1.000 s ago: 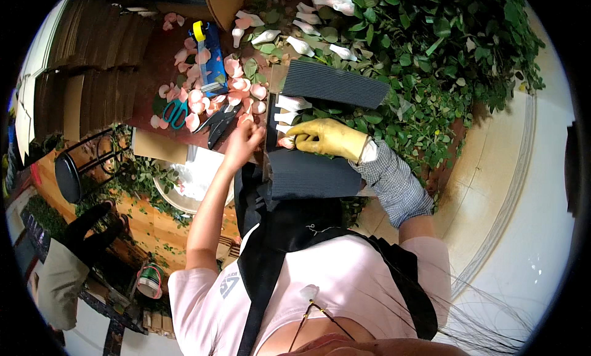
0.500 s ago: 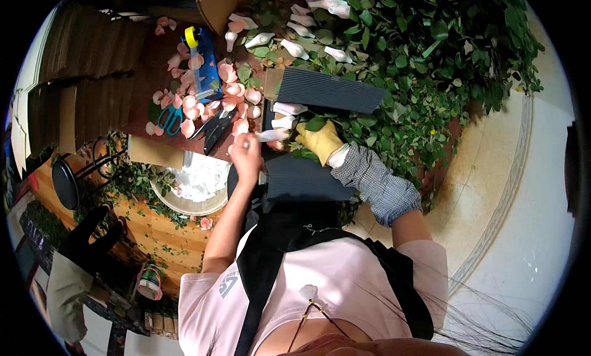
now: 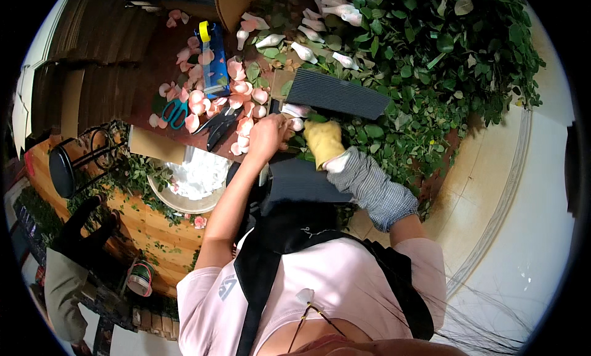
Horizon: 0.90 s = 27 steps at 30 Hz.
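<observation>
My bare left hand [image 3: 268, 137] is over the left end of the dark corrugated sheets, its fingers closed at a rosebud in a white net sleeve [image 3: 296, 124]. Just behind it lies another netted rosebud [image 3: 298, 110]. My right hand [image 3: 322, 143], in a yellow glove, is closed to the right of these buds. Green leaves [image 3: 317, 118] poke out at its fingertips, and the stems inside its grip are mostly hidden. One corrugated sheet [image 3: 337, 95] slants up behind the buds, and another [image 3: 308, 180] lies on the near side.
Pink petals [image 3: 237, 68], a blue tape dispenser [image 3: 215, 64], black pruning shears [image 3: 220, 127] and teal scissors [image 3: 175, 114] lie on the left. A tub of white netting [image 3: 196, 177] stands below. Leafy stems [image 3: 425, 60] pile at right; netted rosebuds [image 3: 303, 52] lie at the back.
My left hand has moved right and slightly back, bringing the netted rosebud it held in beside the others. My gloved hand stays nearly in place. The view has shifted a little.
</observation>
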Each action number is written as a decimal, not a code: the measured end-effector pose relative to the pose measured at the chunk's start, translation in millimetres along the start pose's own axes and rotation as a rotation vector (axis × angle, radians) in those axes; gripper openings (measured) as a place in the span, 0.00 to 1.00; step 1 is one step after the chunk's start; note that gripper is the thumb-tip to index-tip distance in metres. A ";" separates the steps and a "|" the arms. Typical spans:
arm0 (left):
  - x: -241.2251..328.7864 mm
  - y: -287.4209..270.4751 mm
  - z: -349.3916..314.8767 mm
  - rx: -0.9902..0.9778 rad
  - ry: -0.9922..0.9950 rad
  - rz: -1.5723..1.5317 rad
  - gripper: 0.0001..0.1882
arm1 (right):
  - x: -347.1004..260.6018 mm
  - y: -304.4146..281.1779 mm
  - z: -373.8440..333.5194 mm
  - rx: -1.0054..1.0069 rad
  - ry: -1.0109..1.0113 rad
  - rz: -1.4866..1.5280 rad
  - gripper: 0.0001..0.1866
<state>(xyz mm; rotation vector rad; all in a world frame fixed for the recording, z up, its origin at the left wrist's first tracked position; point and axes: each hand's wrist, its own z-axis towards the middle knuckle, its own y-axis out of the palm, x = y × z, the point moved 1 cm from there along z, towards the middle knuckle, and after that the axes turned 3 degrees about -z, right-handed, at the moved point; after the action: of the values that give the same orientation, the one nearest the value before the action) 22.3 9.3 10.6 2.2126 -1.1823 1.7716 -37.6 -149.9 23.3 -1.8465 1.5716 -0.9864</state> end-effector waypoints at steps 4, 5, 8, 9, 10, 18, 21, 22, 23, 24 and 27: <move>9.1 -0.9 -19.2 0.218 -0.062 -0.178 0.10 | 13.5 18.8 13.1 0.101 0.057 0.078 0.11; -24.0 5.5 -19.4 0.563 0.134 -0.089 0.09 | 12.4 19.3 12.3 0.126 0.054 0.065 0.11; -18.5 -58.3 -33.0 0.590 0.001 -0.083 0.08 | 29.4 22.8 -5.7 0.457 -0.164 0.321 0.11; -17.7 -57.2 -35.4 0.587 0.118 -0.098 0.08 | 34.2 16.6 -11.8 0.465 -0.188 0.415 0.11; -17.2 -54.0 -35.8 0.581 0.236 -0.110 0.07 | 34.9 8.9 -18.0 0.472 -0.211 0.510 0.11; -10.7 9.6 31.3 -0.052 -0.086 0.335 0.17 | 24.2 23.9 9.2 0.245 0.060 0.006 0.09; -1.9 16.4 26.0 0.097 0.228 0.429 0.09 | 29.2 28.4 5.5 0.341 0.073 0.052 0.11; -8.1 22.3 27.7 0.121 0.273 0.452 0.08 | 31.6 28.8 6.6 0.371 0.072 0.084 0.11; -6.5 20.3 25.2 0.098 0.197 0.290 0.07 | 33.3 28.5 9.8 0.236 0.121 0.145 0.10; -6.3 18.3 21.1 0.107 0.172 0.189 0.07 | 34.9 29.0 9.6 0.354 0.106 0.149 0.11; -12.3 6.8 8.0 0.200 0.198 0.009 0.08 | 36.1 36.2 12.2 0.492 0.121 0.211 0.27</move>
<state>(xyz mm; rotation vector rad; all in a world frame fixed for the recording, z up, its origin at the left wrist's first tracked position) 24.2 6.9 -5.3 2.0687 -1.0162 2.1387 -47.4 -193.1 -5.0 -1.2809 1.3953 -1.2669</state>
